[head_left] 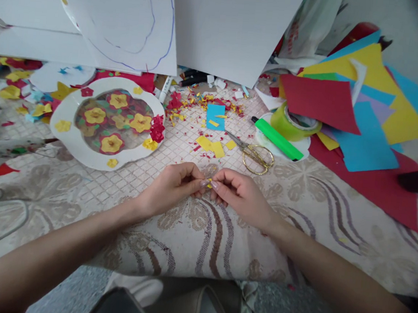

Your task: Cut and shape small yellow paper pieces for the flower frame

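I have both hands pinched together on a tiny yellow paper scrap: left hand and right hand, fingertips meeting over the woven patterned cloth. Gold-handled scissors lie at one o'clock, the scalloped white flower board at ten.

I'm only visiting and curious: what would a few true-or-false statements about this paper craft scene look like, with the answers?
1. The left hand and right hand together pinch a small yellow paper piece. True.
2. The right hand holds the scissors. False: they lie on the cloth beyond the hands.
3. The green marker lies beside the tape roll. True.
4. The white board carries blue flowers. False: its flowers are yellow and red.
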A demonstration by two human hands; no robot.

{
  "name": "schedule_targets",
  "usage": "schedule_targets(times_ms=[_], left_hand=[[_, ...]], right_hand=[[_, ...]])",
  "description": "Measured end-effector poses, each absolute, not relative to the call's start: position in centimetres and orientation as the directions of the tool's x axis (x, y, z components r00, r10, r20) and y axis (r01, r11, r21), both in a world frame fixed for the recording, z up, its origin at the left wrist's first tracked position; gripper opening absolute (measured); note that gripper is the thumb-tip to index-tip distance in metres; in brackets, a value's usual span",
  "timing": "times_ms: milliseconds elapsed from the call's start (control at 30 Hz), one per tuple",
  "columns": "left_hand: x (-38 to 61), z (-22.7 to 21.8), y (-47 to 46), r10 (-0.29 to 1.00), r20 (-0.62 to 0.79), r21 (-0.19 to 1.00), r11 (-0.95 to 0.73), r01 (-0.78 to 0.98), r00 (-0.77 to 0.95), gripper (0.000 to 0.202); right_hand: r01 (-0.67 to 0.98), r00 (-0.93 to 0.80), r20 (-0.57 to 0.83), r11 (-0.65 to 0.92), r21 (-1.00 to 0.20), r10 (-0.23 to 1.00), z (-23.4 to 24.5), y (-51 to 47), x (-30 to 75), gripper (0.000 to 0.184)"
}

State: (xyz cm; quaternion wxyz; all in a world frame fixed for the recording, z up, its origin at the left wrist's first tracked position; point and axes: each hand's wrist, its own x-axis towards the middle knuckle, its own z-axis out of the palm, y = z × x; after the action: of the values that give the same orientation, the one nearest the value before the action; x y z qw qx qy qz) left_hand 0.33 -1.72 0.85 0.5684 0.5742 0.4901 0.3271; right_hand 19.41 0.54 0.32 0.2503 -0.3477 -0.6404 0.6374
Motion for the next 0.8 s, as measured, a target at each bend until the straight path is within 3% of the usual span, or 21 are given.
schedule_targets(times_ms=[233,433,633,800], left_hand=[[0.28,1.03,-1.73,0.936,-0.188,0.963,0.116,0.244,0.296,0.020],[0.39,1.25,-1.83,0.942,-0.204,0.942,0.115,0.315,0.266,0.021],[0.47,1.38,-1.53,0.920,-0.241,0.968,0.203,0.150,0.309,0.026],[0.37,0.87,-1.26,0.908,-0.254,0.967,0.247,0.065,0.332,0.031]], right_hand=[[0.115,-0.646,-0.174,-0.131,-0.985,0.744,0.54,0.48,19.30,0.010],[0.158,-0.622,-0.171,-0.091,-0.983,0.764,0.49,0.50,19.07,0.009],[0.126,-0.638,-0.241,-0.210,-0.970,0.731,0.03,0.75,19.23,0.010],[0.127,-0.631,-0.252,-0.222,-0.967,0.734,0.09,0.79,19.26,0.012]])
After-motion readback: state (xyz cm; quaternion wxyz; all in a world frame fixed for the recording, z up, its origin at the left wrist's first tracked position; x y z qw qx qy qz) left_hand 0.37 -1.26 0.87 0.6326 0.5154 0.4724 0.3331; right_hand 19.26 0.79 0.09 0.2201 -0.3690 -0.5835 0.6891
